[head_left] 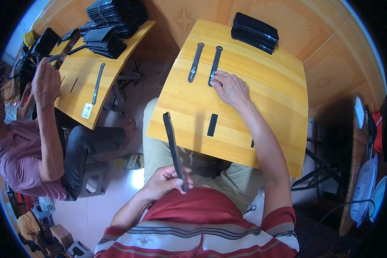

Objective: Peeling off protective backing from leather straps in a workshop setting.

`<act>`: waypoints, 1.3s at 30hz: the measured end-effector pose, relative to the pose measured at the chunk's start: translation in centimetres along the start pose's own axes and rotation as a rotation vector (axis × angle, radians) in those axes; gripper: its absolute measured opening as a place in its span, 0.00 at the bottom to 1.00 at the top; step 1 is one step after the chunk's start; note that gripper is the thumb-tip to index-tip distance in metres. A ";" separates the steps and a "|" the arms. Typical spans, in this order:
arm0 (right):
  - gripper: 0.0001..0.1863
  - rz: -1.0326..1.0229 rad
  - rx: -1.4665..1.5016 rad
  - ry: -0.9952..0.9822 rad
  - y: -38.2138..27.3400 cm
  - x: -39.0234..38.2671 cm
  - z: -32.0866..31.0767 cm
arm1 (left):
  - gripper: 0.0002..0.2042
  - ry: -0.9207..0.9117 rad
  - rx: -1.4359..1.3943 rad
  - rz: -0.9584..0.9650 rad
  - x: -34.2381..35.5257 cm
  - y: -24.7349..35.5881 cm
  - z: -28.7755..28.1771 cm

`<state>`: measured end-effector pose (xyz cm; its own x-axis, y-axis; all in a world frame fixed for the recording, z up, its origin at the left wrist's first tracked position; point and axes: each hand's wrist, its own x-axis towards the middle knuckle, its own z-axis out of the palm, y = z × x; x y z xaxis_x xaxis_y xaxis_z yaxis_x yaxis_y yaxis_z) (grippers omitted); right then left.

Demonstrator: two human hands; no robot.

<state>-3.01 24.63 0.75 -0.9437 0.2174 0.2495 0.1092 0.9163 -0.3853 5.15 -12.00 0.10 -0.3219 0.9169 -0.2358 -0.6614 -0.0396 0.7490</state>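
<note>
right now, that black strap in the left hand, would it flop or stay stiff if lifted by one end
Probably fairly stiff: the strap stands up from the left hand, gripped only at its lower end, with just a slight curve. It looks thin and narrow, so likely light. Being flat, like the straps lying on the table, it should not roll.

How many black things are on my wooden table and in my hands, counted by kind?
Long black straps on the table: 2, one lying free and one under the right hand at
Long black strap held up by the left hand: 1
Short black strip: 1
Stack of black pieces: 1
Total: 5
</note>
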 end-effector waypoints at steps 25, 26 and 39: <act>0.13 0.079 0.838 -0.120 -11.7 -19.0 -2.5 | 0.17 0.238 -0.036 0.331 6.0 1.2 0.2; 0.14 0.067 0.819 -0.105 -11.7 -19.2 -2.3 | 0.17 0.248 -0.028 0.334 5.9 1.1 0.3; 0.14 0.061 0.815 -0.111 -12.1 -19.5 -2.3 | 0.16 0.310 0.011 0.385 5.3 0.0 0.4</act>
<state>14.80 10.08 2.64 -0.9734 0.1856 0.1346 -0.0593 0.3635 -0.9297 3.69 -7.00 -0.86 -0.7290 0.6752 -0.1125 -0.4484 -0.3470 0.8237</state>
